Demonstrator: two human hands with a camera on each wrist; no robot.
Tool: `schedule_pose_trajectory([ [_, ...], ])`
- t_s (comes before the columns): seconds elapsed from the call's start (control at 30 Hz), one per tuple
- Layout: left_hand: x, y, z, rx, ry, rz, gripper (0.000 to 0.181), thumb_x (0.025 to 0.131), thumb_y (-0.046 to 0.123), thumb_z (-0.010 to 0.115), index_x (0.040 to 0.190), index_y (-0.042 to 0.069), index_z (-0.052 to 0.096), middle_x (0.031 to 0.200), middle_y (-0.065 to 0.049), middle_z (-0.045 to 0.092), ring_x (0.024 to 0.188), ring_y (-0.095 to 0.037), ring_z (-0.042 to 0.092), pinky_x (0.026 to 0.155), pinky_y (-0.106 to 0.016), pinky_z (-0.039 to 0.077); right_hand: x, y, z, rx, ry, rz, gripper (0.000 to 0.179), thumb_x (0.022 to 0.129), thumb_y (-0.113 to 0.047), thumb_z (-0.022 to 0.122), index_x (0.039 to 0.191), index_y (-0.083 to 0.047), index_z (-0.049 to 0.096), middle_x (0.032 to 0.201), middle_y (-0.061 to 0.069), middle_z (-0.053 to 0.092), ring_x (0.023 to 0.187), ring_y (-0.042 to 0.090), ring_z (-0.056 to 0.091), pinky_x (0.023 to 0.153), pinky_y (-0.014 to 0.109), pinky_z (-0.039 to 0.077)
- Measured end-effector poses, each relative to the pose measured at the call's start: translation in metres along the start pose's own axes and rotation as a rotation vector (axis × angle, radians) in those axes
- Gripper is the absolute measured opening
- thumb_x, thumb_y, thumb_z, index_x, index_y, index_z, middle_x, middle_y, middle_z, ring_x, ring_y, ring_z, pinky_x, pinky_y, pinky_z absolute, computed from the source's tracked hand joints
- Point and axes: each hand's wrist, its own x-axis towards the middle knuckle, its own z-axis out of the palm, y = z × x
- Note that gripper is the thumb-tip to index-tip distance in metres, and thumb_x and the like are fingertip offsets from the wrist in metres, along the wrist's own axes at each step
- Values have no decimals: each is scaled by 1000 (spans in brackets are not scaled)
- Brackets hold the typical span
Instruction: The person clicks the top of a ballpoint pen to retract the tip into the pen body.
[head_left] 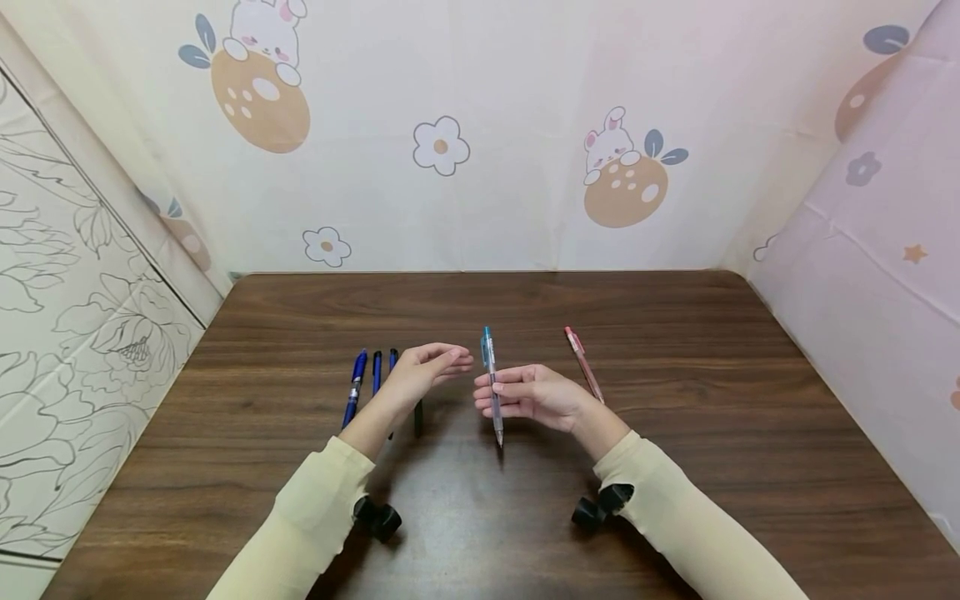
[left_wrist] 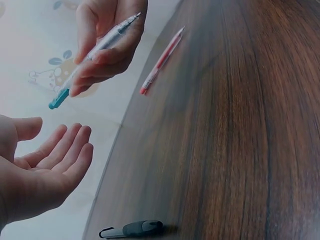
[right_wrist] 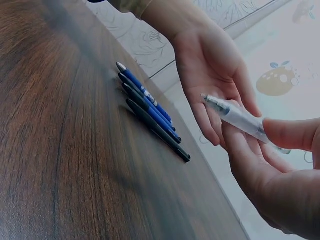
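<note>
My right hand (head_left: 543, 398) pinches a clear-barrelled pen with a teal top (head_left: 487, 352) between thumb and fingers, its teal end up and its tip pointing down in the head view. Facing it, my left hand (head_left: 423, 375) is held with relaxed fingers and nothing in its grasp, a short gap from the pen. In the left wrist view, the teal end hangs just above the left fingertips (left_wrist: 75, 135). A red pen (head_left: 577, 346) lies on the table beyond the right wrist.
Beside and partly behind the left hand, several pens lie side by side on the wooden table (head_left: 480, 533): a bright blue pen (head_left: 355, 387), darker blue pens (right_wrist: 155, 115) and a black pen (right_wrist: 155, 127). A patterned curtain (head_left: 510, 217) hangs along the table's back edge.
</note>
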Motion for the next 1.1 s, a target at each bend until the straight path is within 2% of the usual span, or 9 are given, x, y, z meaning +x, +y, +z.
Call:
schedule_pose_trajectory([
  [0.17, 3, 1, 3, -70, -3, -5, 37, 102, 23, 49, 126, -3, 57, 126, -23, 63, 117, -28, 63, 105, -39, 49, 0, 0, 2, -7, 7, -4, 48, 97, 1, 46, 135, 25, 29, 104, 7, 72, 98, 14, 70, 92, 32, 57],
  [0.5, 12, 4, 7, -223, -28, -72, 41, 103, 26, 45, 131, -3, 53, 131, -23, 60, 120, -27, 61, 106, -38, 48, 2, 1, 5, -39, 11, 14, 44, 97, 0, 46, 134, 22, 35, 100, 2, 73, 95, 11, 70, 89, 29, 57],
  [0.67, 15, 6, 10, -321, -85, -60, 47, 105, 30, 39, 134, -6, 49, 135, -24, 56, 122, -26, 60, 109, -40, 45, 3, 2, 6, -45, -7, 32, 40, 98, 0, 45, 132, 20, 37, 97, -1, 74, 95, 11, 70, 89, 28, 57],
  [0.8, 17, 8, 9, -404, -129, -55, 49, 106, 30, 34, 137, -6, 45, 140, -25, 51, 129, -29, 54, 113, -42, 40, 4, 3, 6, -48, -16, 38, 40, 98, 0, 46, 131, 19, 39, 97, -1, 74, 95, 11, 70, 90, 28, 57],
  [1.0, 20, 11, 8, -510, -193, -96, 50, 107, 27, 31, 143, -6, 37, 147, -25, 42, 137, -32, 43, 118, -42, 32, 4, 4, 5, -18, -28, 45, 29, 98, 0, 45, 125, 9, 50, 98, -1, 74, 96, 11, 70, 90, 28, 57],
  [1.1, 21, 12, 8, -537, -210, -114, 49, 106, 26, 32, 143, -6, 37, 148, -25, 41, 137, -31, 44, 119, -41, 31, 4, 5, 4, 13, -43, 42, 23, 98, -1, 44, 119, 2, 55, 100, 1, 74, 98, 12, 70, 91, 28, 56],
])
